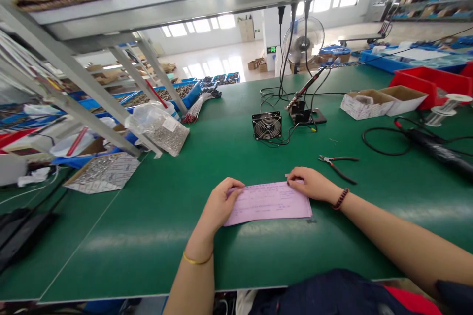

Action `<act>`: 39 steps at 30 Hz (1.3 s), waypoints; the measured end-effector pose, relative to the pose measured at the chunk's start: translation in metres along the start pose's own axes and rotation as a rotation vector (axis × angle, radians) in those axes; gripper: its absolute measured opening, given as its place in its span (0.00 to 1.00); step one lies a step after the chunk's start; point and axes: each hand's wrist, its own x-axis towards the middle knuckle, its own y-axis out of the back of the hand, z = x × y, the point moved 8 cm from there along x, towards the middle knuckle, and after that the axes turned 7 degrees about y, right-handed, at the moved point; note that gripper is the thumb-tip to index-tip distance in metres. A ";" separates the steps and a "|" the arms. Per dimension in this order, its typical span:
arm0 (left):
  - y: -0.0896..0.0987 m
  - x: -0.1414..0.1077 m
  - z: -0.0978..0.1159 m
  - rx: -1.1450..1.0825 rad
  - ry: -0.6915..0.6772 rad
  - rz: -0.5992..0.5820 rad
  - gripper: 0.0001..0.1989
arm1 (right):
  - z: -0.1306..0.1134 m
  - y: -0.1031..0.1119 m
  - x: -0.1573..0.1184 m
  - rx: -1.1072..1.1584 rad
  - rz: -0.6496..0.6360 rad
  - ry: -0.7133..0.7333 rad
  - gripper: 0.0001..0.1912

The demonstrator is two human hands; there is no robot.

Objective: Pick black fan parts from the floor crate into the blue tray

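A pink sheet of paper [268, 204] with faint lines of writing lies low over the green bench, spread between both hands. My left hand [223, 202] pinches its left end, thumb on top. At its upper right edge, my right hand [305, 182] grips the paper between thumb and fingers; the fingertips behind it are hidden. Just beyond my right hand rests a pair of cutting pliers [338, 165] with dark handles, jaws pointing left. Further back stand a small black fan [267, 126] and a soldering iron [305, 88] in its stand.
A clear bag of small parts [168, 130] and a carton of metal pieces [105, 172] are on the left. At right are white cartons [367, 104], a red bin [430, 83], a wire spool [445, 110] and a black corded tool [441, 150]. A metal shelf frame [207, 2] crosses above.
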 end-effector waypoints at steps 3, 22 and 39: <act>0.002 0.002 -0.005 -0.020 0.011 0.038 0.11 | 0.009 0.003 0.002 0.095 0.037 -0.014 0.07; -0.003 0.009 -0.023 0.125 0.087 0.028 0.12 | 0.030 0.012 0.003 0.286 0.177 -0.129 0.09; -0.002 0.008 -0.028 0.224 0.134 0.044 0.09 | 0.033 0.010 0.002 0.246 0.163 -0.119 0.08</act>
